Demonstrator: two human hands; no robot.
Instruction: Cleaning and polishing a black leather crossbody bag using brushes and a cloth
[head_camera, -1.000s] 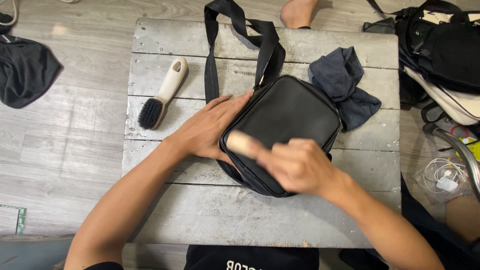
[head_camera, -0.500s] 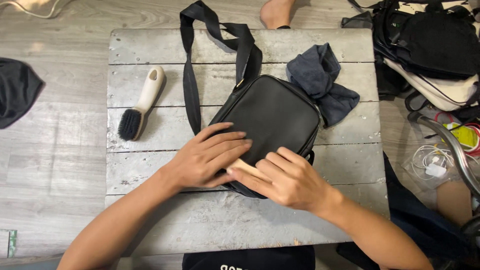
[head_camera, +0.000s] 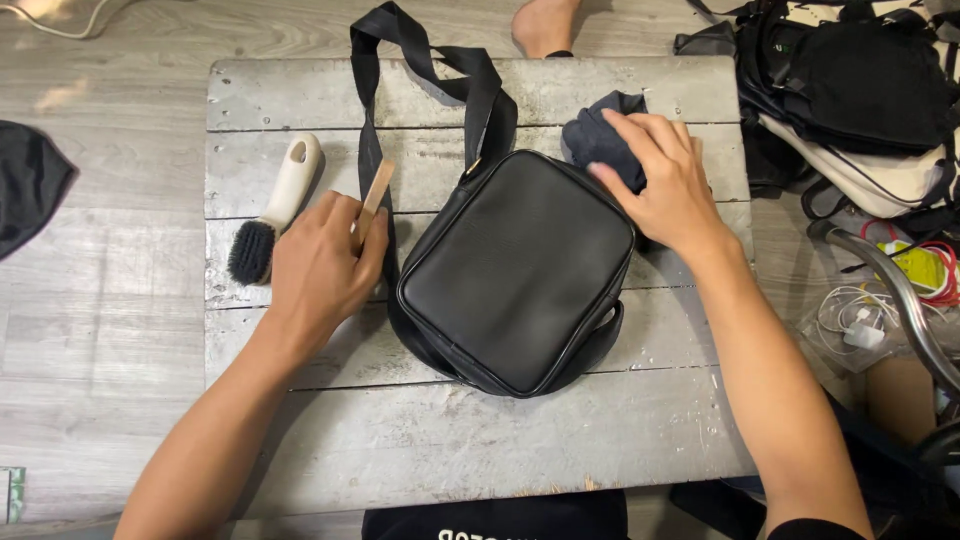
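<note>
Bright, even light (soft shadows), sharp focus

Weathered plank table (head_camera: 300, 90), grey floorboards (head_camera: 100, 330)

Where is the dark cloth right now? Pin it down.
In the head view the dark cloth lies at the table's far right, under the right hand, touching the black bag's upper right corner.
</note>
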